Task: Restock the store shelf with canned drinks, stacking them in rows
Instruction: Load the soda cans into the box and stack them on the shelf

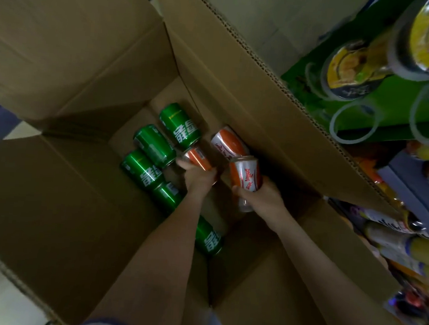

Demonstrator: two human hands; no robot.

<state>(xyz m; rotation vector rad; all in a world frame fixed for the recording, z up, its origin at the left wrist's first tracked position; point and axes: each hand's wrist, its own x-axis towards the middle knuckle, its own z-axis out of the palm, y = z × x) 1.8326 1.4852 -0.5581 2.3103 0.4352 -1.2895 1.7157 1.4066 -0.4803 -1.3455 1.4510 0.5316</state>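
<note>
From the head camera, a large brown corrugated cardboard box (83, 190) stands with its flaps spread wide, and both bare arms reach down into it. On the box floor, five green aluminium drink cans (154, 144) lie on their sides in a loose line along the left, the nearest one just beside the left forearm. The left hand (199, 179) has its fingers curled round an orange-and-silver drink can (198, 159), which sits just beside the green ones. The right hand (262, 197) grips a second orange-and-silver can (245, 180) round its lower half, with its top end pointing away from the person. A third orange-and-silver can (229, 143) lies loose near the box's right wall, just beyond the two held cans. Right of the box, a grey-blue store shelf (399, 182) carries blurred packets, and round lidded tubs with yellow labels (351, 68) sit higher up.
</note>
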